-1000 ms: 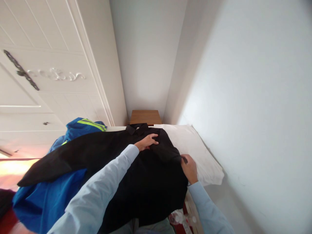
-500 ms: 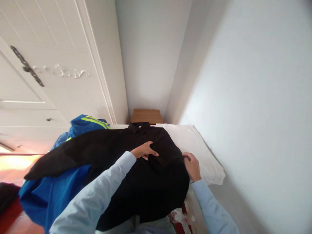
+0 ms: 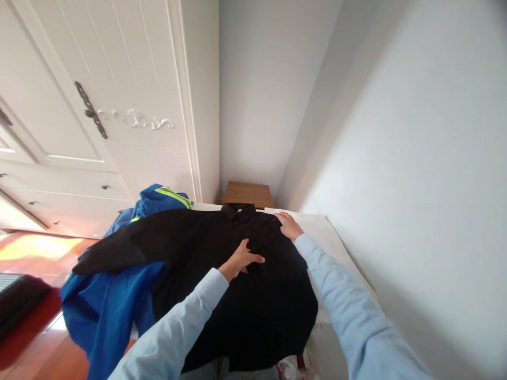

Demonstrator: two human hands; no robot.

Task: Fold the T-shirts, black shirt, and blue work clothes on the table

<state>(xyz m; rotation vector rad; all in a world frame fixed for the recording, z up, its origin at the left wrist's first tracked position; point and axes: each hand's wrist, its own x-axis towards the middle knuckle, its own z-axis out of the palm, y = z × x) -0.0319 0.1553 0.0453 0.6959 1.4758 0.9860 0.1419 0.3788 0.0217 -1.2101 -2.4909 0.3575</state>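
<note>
A black long-sleeved shirt [image 3: 253, 311] lies front up, its collar at the far end. One sleeve stretches out to the left over blue clothing [image 3: 114, 301] with yellow-green and grey stripes. My left hand [image 3: 242, 258] rests on the middle of the shirt's chest, thumb and forefinger spread apart, other fingers partly hidden beneath. At the shirt's right shoulder, my right hand [image 3: 290, 227] touches the cloth with its fingers stretched forward. The right sleeve is not visible spread out to the side.
Under the shirt's right side lies a white pillow or folded cloth [image 3: 315, 224], close to the wall [image 3: 415, 174]. A white wardrobe [image 3: 158, 153] stands at the left, and a brown wooden surface [image 3: 249, 192] sits beyond the collar. A dark object [image 3: 21, 301] is at the lower left.
My right hand has moved from the shirt's right side up to its shoulder, and its fingers have straightened. My left hand stays on the chest. The view has swung a little left.
</note>
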